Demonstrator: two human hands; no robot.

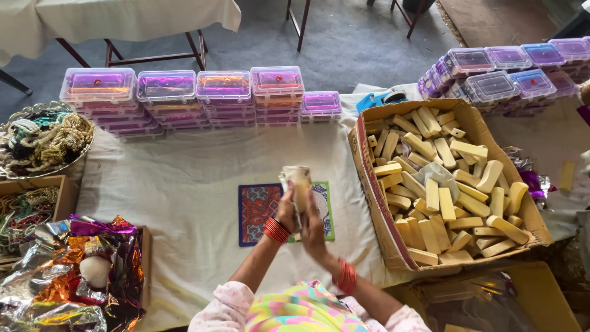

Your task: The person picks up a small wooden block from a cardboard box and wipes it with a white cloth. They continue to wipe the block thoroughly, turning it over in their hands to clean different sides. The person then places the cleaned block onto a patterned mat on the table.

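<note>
- While you sit at the near edge of the cloth-covered table, your left hand and right hand press together around a pale wooden block, held upright above the patterned mat; both appear clamped on it, apparently with a bit of cloth or paper wrapped round it.
- Raised close to your chest, the block seems held there so both palms can work its faces at once.
- At the table's right edge, a cardboard box brims with similar wooden blocks, within reach of your right arm.
- Along the far edge, stacked clear boxes with purple linings stand in a neat row; a second group crowds the far right corner.
- At the left edge lie a dish of beaded ornaments and crumpled shiny foil.
- Your fingers hide most of the block, so its wrapping is hard to identify; the foil pile and the yellow crate are cut off by the picture's border.
</note>
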